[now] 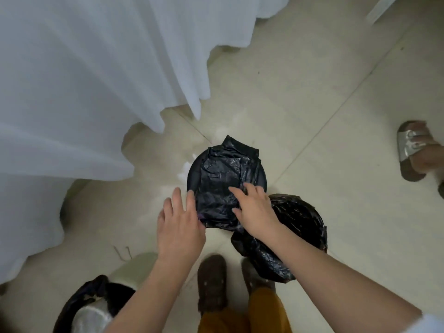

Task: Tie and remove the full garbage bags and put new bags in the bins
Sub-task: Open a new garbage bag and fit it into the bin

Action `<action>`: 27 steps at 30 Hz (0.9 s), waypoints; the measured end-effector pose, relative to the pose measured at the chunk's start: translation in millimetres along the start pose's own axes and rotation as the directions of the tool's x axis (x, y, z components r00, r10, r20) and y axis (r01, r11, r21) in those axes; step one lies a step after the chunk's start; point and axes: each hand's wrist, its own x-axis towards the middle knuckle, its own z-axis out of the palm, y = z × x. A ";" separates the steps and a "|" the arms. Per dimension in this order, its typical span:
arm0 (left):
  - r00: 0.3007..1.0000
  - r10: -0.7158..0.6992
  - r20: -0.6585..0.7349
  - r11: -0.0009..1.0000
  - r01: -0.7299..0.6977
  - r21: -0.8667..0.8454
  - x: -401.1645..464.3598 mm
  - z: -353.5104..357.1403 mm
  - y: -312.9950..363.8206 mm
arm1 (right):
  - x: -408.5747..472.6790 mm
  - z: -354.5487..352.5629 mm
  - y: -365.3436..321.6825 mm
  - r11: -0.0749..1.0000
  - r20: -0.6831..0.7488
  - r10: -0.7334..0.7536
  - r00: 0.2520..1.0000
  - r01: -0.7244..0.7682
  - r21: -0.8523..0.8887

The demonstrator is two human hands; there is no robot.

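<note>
A round black bin (193, 179) stands on the floor in the middle of the head view, with a flat, still folded black bag (223, 181) lying across its mouth. My left hand (179, 223) touches the bag's near left edge with straight fingers. My right hand (254, 209) rests on the bag's near right part, fingers spread. A full black garbage bag (300, 222) sits on the floor just right of the bin, partly hidden under my right forearm.
White curtains (84, 92) hang at the left and back. Another black bag with something pale inside (91, 306) lies at the bottom left. My feet in brown shoes (211, 282) are below the bin. Another person's sandalled foot (415, 150) is at the right edge.
</note>
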 end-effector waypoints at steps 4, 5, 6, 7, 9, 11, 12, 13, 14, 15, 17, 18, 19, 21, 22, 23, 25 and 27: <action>0.999 0.049 0.016 0.996 -0.050 0.069 40.0 41.5 -13.6 | 61.1 44.0 6.4 0.998 -0.058 -0.065 0.996 0.066 0.004; 0.998 0.060 0.020 0.995 -0.061 0.083 46.7 50.6 -17.5 | 71.1 54.2 8.6 0.997 -0.078 -0.071 0.994 0.070 -0.010; 0.997 0.071 0.027 0.992 -0.073 0.102 52.2 58.4 -21.1 | 78.9 63.5 10.1 0.998 -0.107 -0.067 0.992 0.066 -0.006; 0.996 0.082 0.035 0.989 -0.085 0.120 56.4 64.8 -24.5 | 83.7 70.9 10.8 0.998 -0.144 -0.057 0.988 0.060 0.021; 0.994 0.093 0.053 0.985 -0.100 0.141 59.7 72.9 -30.3 | 87.5 79.7 10.3 0.990 -0.204 -0.016 0.979 0.044 0.135; 0.994 0.085 0.069 0.986 -0.094 0.138 58.6 74.5 -30.7 | 80.8 76.2 9.4 0.956 -0.253 0.037 0.967 0.040 0.291; 0.994 0.077 0.077 0.988 -0.086 0.126 56.9 72.1 -28.9 | 73.4 70.8 9.4 0.928 -0.292 0.055 0.955 0.059 0.367; 0.994 0.073 0.081 0.991 -0.082 0.108 54.6 67.2 -26.2 | 63.4 63.1 9.1 0.898 -0.337 0.068 0.939 0.090 0.431; 0.994 0.075 0.082 0.993 -0.082 0.089 51.6 60.4 -22.9 | 51.6 54.2 8.4 0.874 -0.383 0.078 0.921 0.122 0.471; 0.993 0.080 0.082 0.994 -0.086 0.073 47.9 52.4 -19.1 | 38.1 45.0 7.7 0.854 -0.425 0.093 0.900 0.148 0.499; 0.992 0.101 0.083 0.994 -0.104 0.038 39.6 33.6 -9.8 | 10.7 27.2 7.9 0.813 -0.476 0.157 0.865 0.161 0.560; 0.991 0.118 0.069 0.993 -0.118 -0.009 34.6 21.2 -3.6 | -4.7 16.7 8.9 0.792 -0.486 0.204 0.850 0.148 0.592; 0.989 0.139 0.045 0.986 -0.134 -0.096 31.0 12.9 0.5 | -16.8 11.1 8.7 0.774 -0.486 0.245 0.839 0.133 0.619; 0.984 0.177 0.000 0.930 -0.167 -0.327 21.2 -9.0 13.9 | -45.3 -1.3 7.9 0.744 -0.464 0.316 0.828 0.088 0.663; 0.984 0.181 0.003 0.880 -0.160 -0.448 15.0 -22.0 22.7 | -62.1 -7.9 7.5 0.734 -0.448 0.343 0.825 0.062 0.676; 0.985 0.168 0.041 0.815 -0.116 -0.568 6.5 -35.1 32.0 | -79.1 -13.3 6.7 0.722 -0.431 0.371 0.823 0.036 0.691; 0.965 0.155 0.211 0.630 0.068 -0.773 -12.5 -62.0 52.3 | -112.6 -22.2 6.5 0.689 -0.380 0.429 0.820 -0.025 0.724; 0.904 0.198 0.379 0.503 0.239 -0.831 -32.5 -82.6 69.1 | -145.6 -28.6 6.7 0.649 -0.336 0.489 0.805 -0.078 0.757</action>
